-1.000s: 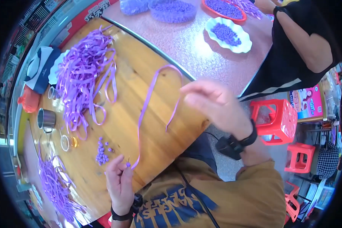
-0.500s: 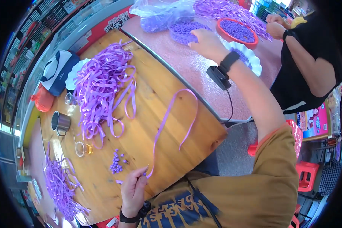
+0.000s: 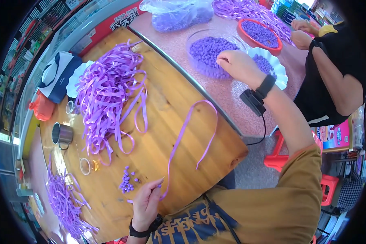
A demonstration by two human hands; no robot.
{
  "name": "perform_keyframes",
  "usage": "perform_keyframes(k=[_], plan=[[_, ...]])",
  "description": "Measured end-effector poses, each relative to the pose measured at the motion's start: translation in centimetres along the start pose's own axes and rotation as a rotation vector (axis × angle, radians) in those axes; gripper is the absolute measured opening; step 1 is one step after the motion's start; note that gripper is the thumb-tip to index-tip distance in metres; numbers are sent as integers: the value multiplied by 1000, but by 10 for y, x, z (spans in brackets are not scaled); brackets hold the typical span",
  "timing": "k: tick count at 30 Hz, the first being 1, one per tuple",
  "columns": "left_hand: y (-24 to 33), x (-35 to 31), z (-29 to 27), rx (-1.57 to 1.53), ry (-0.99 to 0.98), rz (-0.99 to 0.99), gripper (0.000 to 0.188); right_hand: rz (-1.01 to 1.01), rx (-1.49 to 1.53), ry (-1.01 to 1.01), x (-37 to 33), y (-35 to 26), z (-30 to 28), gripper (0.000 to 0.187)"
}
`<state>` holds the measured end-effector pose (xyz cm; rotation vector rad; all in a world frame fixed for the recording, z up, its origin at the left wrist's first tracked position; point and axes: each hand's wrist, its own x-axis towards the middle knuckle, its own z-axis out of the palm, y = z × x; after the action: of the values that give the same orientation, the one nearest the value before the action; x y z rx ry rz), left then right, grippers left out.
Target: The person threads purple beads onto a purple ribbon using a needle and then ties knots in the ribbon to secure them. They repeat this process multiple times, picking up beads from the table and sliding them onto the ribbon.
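Near the wooden table's front edge, my left hand point(image 3: 145, 204) pinches a purple ribbon point(image 3: 178, 140), which loops away over the wood. A small purple bead point(image 3: 159, 186) shows at its fingertips. My right hand point(image 3: 244, 67) is stretched out over the near right rim of a clear bowl point(image 3: 200, 71) full of purple beads point(image 3: 209, 48). Its fingers are curled together; whatever they hold, if anything, is hidden. Beside my left hand lies a small pile of purple beads point(image 3: 127, 183).
A heap of purple ribbons point(image 3: 108, 89) covers the table's far left, near a metal mug point(image 3: 62, 135) and a small cup of amber liquid point(image 3: 86, 166). A white scalloped dish point(image 3: 279, 75) and red basket point(image 3: 278, 49) hold more beads. A co-worker's hands point(image 3: 303, 34) are at far right.
My right hand has drawn back from the middle of the bead bowl toward its near right rim, its fingers curled. My left hand keeps its pinch on the ribbon. The view has shifted slightly.
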<state>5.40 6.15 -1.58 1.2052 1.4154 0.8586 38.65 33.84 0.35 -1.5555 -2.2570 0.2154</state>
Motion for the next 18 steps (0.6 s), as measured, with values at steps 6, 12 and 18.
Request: perform_keyframes(k=[6,12,18], plan=[[1,3,8,108,-84,62,23,-16,-41,-95,7,8,10,21],[-8,0,4,109,-42,-1,23,-27,-43,-109,12,15,22,15],[-1,8,8,145,-83,-26,23,-197,1,4,2,29,16,18]])
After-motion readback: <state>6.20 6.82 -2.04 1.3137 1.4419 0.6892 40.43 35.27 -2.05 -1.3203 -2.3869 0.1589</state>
